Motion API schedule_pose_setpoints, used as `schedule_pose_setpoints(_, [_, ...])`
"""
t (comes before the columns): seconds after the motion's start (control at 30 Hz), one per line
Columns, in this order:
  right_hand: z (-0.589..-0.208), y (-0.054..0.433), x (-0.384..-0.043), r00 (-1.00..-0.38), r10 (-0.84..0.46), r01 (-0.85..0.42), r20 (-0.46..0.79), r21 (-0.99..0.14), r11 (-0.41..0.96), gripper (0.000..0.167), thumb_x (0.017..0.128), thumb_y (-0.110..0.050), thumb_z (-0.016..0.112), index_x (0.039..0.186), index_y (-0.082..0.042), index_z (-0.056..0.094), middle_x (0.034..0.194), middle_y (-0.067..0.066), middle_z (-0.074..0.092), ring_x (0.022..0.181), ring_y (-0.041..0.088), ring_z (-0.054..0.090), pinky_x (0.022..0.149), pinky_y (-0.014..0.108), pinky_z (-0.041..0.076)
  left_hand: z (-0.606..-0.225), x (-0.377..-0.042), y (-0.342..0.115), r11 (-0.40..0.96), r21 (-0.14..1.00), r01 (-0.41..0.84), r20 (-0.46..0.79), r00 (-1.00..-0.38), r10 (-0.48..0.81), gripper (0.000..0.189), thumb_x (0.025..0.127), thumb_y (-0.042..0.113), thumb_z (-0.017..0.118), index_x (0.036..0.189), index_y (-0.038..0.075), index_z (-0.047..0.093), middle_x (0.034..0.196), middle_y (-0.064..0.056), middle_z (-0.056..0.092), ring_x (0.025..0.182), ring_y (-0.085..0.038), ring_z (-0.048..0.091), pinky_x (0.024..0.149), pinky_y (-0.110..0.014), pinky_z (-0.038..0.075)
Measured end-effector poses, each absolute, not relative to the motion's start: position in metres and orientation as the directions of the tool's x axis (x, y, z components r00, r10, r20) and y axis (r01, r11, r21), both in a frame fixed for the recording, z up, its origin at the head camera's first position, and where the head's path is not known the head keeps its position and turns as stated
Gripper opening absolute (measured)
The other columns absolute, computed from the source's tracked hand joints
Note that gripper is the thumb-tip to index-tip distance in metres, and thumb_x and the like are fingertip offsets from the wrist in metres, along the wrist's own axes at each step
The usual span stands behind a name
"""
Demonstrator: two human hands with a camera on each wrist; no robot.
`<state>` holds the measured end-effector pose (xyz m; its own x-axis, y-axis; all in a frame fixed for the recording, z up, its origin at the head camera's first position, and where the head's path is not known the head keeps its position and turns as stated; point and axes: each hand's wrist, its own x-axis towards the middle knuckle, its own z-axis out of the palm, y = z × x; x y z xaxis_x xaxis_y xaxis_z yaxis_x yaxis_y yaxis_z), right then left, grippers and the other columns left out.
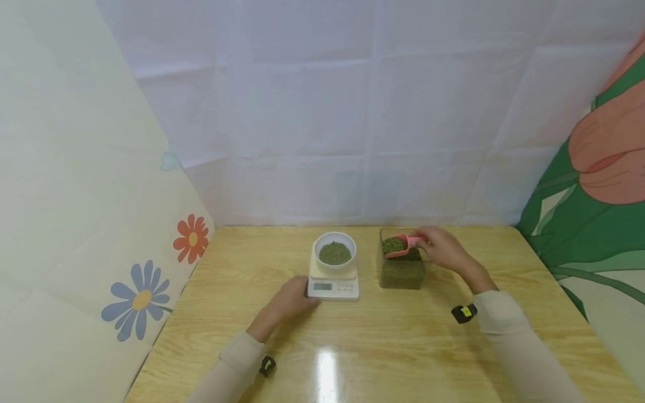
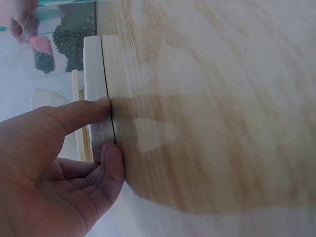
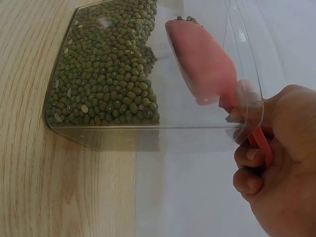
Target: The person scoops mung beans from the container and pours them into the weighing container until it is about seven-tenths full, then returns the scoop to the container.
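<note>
My right hand (image 1: pixel 442 247) grips the handle of a pink scoop (image 3: pixel 203 61), its fingers curled round it. Green mung beans (image 3: pixel 106 74) show in the scoop's mouth, which is inside a clear square container (image 1: pixel 401 280) partly filled with the same beans. To the left stands a white digital kitchen scale (image 1: pixel 347 292), carrying a white bowl (image 1: pixel 335 265) with a layer of mung beans in it. My left hand (image 1: pixel 294 298) holds the scale's front left corner, thumb and curled fingers (image 2: pixel 113 165) against its edges. The display's digits are too small to read.
Scale and container stand apart on a wood-grain table (image 1: pixel 242 263). A white sheet (image 1: pixel 302 112) hangs behind the table's far edge. Flower-printed cloths (image 1: pixel 60 224) line both sides. A black wrist device (image 1: pixel 463 313) hangs beside the right sleeve.
</note>
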<state>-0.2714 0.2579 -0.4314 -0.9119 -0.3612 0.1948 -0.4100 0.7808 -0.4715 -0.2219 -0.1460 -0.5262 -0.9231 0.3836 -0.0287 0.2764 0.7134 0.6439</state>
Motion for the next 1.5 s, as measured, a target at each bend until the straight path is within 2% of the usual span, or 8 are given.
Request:
schedule_pose_setpoints(0.77, [-0.435, 0.267, -0.270, -0.917, -0.343, -0.399, 0.206, -0.528, 0.750, 0.024, 0.109, -0.010, 0.057, 0.121, 0.006, 0.070, 0.118, 0.028, 0.072, 0.109, 0.047, 0.068, 0.094, 0.065, 0.054, -0.526, -0.222, -0.146, 0.706, 0.652, 0.277, -0.026, -0.922, 0.386, 0.035, 0.091, 0.017, 0.081, 0.122, 0.004, 0.071, 0.104, -0.008, 0.075, 0.087, -0.015, 0.066, 0.086, -0.040, 0.062])
schedule_pose_setpoints(1.0, [-0.433, 0.269, -0.271, -0.916, -0.347, -0.398, 0.200, -0.542, 0.740, 0.026, 0.110, -0.013, 0.056, 0.121, 0.007, 0.070, 0.114, 0.026, 0.073, 0.100, 0.040, 0.069, 0.086, 0.060, 0.055, -0.526, -0.221, -0.146, 0.704, 0.653, 0.280, -0.025, -0.921, 0.390, 0.033, 0.090, 0.016, 0.081, 0.119, 0.004, 0.071, 0.102, -0.007, 0.074, 0.085, -0.015, 0.065, 0.084, -0.040, 0.061])
schedule_pose_setpoints(1.17, [-0.433, 0.269, -0.272, -0.916, -0.347, -0.399, 0.202, -0.555, 0.730, 0.026, 0.110, -0.015, 0.058, 0.119, 0.005, 0.072, 0.113, 0.025, 0.074, 0.100, 0.038, 0.070, 0.086, 0.057, 0.056, -0.526, -0.222, -0.146, 0.714, 0.643, 0.278, -0.027, -0.923, 0.383, 0.033, 0.090, 0.017, 0.082, 0.118, 0.004, 0.071, 0.101, -0.006, 0.073, 0.084, -0.014, 0.064, 0.083, -0.038, 0.061])
schedule_pose_setpoints(1.5, [-0.430, 0.269, -0.272, -0.926, -0.329, -0.373, 0.186, -0.582, 0.723, 0.026, 0.108, -0.015, 0.061, 0.119, 0.005, 0.072, 0.110, 0.023, 0.075, 0.093, 0.030, 0.069, 0.079, 0.044, 0.053, -0.526, -0.222, -0.147, 0.716, 0.644, 0.272, -0.030, -0.925, 0.378, 0.034, 0.090, 0.018, 0.082, 0.117, 0.003, 0.070, 0.098, -0.006, 0.072, 0.082, -0.015, 0.063, 0.080, -0.036, 0.060])
